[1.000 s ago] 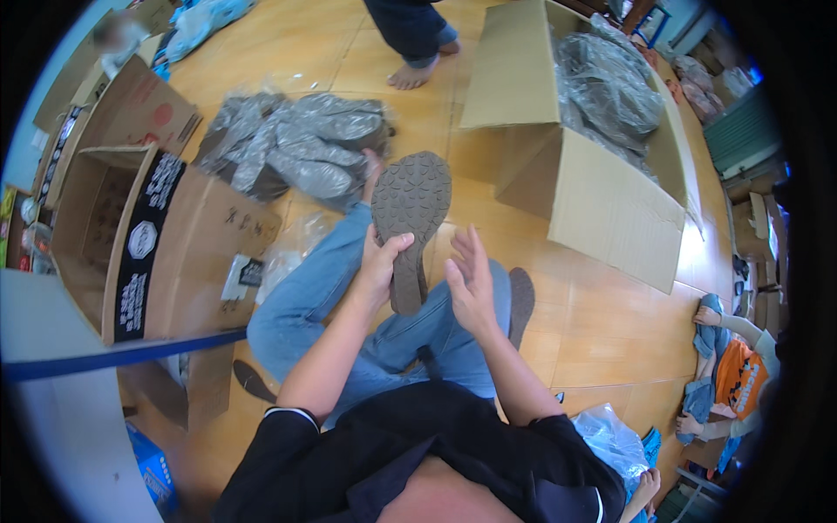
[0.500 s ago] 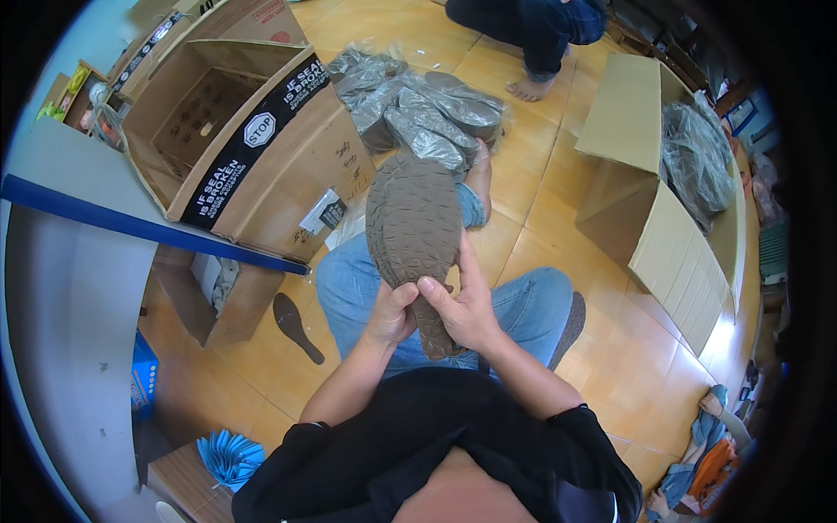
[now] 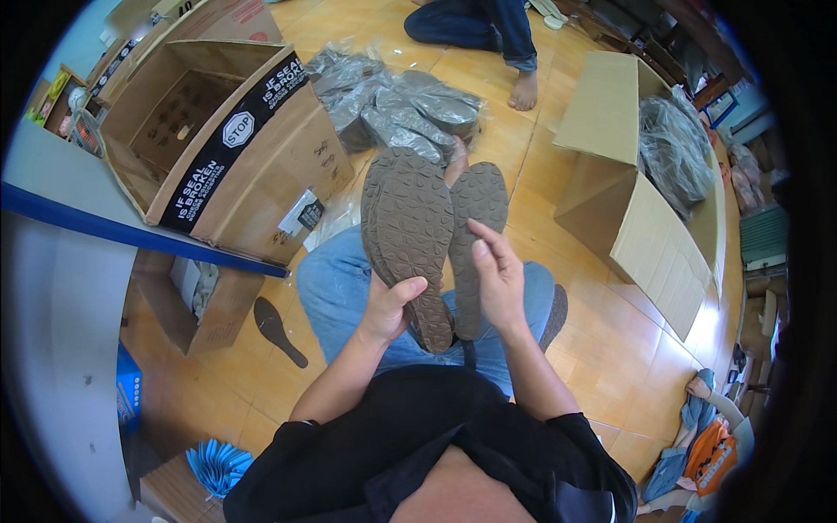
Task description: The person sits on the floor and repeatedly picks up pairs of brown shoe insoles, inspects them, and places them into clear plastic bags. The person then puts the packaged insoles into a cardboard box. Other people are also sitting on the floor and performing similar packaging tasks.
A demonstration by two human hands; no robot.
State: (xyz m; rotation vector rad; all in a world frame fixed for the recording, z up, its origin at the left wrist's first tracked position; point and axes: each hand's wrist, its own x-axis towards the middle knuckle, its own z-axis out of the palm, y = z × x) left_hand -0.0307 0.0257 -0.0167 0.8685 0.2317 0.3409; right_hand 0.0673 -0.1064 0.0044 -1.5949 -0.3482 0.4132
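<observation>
In my left hand [image 3: 392,307] is a small stack of brown-grey shoe soles [image 3: 407,205], held upright above my lap. My thumb presses across their narrow part, and the patterned tread of the front one faces me. Just right of the stack, a single shoe sole [image 3: 481,196] with the same tread stands apart at its upper part. My right hand [image 3: 501,283] grips this one along its right edge, fingers on its face. A dark sole [image 3: 279,331] lies on the floor to the left, and a grey sole [image 3: 556,315] shows beside my right knee.
Clear plastic bags of soles [image 3: 405,105] lie beyond my legs. A taped cardboard box [image 3: 261,183] stands at left, an open carton [image 3: 649,248] with bagged contents at right. Another person's bare foot [image 3: 523,90] is at the far side. Clothes [image 3: 706,453] lie at lower right.
My right hand has moved right with one sole, separating it from the stack left in my left hand. The other person's leg and foot have shifted.
</observation>
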